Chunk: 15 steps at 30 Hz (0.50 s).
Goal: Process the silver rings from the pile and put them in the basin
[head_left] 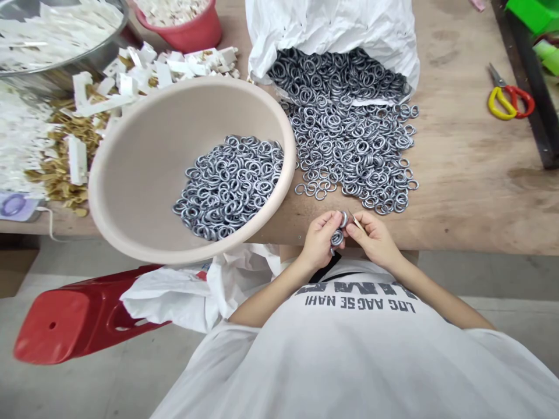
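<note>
- While both hands meet at the near edge of the table, the basin stands to their left, with rings heaped inside, toward its right side.
- The left hand has a narrow grip, thumb and fingers pinching a few held rings, one up at the fingertips, others lower; I cannot tell how many.
- The upper held ring lies between the hands, just beside the right fingertips; whether they touch it cannot be told.
- The step in hand looks like working the rings singly; the next move would call for a steady left pinch and a careful tip, clear of the thumb.
- The loose pile spreads from the mouth of the sack, beyond the hands.
- The right hand pinches a thin, pointed tool, tip near that ring.
- Scissors lie farthest right, well apart.
</note>
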Available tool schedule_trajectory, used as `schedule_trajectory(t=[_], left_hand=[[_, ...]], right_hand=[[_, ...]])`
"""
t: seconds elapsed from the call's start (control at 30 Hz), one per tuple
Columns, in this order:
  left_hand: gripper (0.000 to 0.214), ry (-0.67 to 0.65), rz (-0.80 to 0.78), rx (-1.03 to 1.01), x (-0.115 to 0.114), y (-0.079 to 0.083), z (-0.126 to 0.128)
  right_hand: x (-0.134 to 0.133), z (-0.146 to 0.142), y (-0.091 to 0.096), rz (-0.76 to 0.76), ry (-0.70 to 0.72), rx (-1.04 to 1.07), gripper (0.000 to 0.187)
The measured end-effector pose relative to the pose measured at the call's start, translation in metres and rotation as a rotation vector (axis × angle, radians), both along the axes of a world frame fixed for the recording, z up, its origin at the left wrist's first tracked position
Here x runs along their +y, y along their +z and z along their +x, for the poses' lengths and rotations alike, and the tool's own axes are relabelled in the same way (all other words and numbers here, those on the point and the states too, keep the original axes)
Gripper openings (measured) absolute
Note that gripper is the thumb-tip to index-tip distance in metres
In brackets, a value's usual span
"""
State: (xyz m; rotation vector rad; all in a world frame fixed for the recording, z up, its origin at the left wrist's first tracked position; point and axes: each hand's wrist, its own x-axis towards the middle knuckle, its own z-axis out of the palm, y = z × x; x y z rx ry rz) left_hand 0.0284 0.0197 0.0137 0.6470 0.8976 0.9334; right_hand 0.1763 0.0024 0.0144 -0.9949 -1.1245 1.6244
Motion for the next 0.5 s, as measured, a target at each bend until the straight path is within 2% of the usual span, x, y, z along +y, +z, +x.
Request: schedule_trajectory(t=[0.5], left_hand=[[0.038,-0.008,0.017,-0.024,-0.0005,-0.0029,0.0]], right_hand=[[-0.0026,0.0022,-0.005,0.002,-0.015,-0.069,0.023]])
